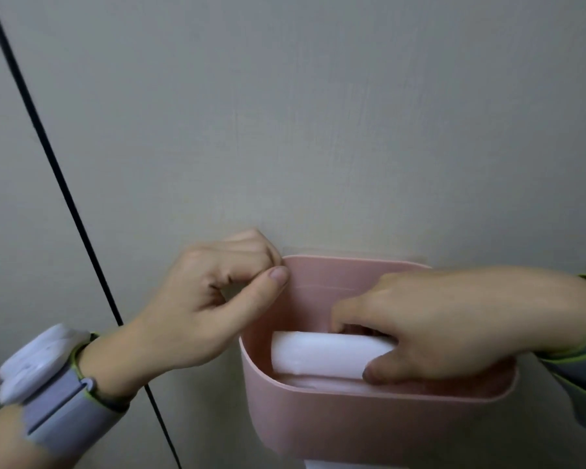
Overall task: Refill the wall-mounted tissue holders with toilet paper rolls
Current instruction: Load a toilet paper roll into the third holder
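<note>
Two hands working: my right hand (430, 324) grips the white toilet paper roll (318, 355) inside the pink plastic wall holder (369, 431); left hand (210, 299) pinches its 10 o'clock rim. Roll may jam crooked.

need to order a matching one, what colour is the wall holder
Pink, a dusty pale shade all over; the holder shows plainly in the head view.

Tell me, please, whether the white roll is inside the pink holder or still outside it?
Inside: the white roll lies on its side below the rim of the pink holder, gripped by the right hand.
</note>
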The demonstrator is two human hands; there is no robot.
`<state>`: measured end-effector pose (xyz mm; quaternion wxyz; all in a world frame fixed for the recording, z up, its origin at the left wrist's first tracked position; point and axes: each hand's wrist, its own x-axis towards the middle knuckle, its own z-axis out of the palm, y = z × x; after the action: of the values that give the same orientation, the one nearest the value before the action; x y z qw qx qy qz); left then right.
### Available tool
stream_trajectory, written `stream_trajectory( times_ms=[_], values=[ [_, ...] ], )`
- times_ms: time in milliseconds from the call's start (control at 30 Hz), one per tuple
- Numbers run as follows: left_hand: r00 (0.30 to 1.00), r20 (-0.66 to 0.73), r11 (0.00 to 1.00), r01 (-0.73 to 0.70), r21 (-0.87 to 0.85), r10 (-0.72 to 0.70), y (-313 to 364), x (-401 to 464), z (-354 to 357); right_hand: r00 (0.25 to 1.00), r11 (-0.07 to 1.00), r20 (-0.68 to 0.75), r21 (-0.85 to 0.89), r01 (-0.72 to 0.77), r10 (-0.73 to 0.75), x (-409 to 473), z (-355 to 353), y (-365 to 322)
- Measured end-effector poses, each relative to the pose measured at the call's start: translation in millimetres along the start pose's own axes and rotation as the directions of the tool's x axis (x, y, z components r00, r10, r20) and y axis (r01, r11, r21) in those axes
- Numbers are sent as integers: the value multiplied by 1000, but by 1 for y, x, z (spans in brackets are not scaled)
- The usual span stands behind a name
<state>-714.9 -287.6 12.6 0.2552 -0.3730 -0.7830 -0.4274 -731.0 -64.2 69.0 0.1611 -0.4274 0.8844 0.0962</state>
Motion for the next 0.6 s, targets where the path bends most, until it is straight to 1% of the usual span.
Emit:
stream_trajectory(
  times_ms=[100,233,333,467,600],
  values=[
    [999,-38,999,1,-36,-2,-2,0,2,1000,1000,15,-6,19,-19,9,5,-2],
    [997,-79,1000,1,-26,-4,-1,-3,4,999,999,51,-27,18,-17,14,10,-4],
    [992,-114,999,46,-10,-47,-2,-7,5,999,999,48,-48,5,-3,14,11,-2],
    [977,-188,995,105,-1,-103,4,-12,9,999,995,-30,-90,43,-46,14,12,5],
    [957,-235,983,180,23,-170,16,-27,12,976,990,-167,-7,144,-143,6,8,19]
  ],
)
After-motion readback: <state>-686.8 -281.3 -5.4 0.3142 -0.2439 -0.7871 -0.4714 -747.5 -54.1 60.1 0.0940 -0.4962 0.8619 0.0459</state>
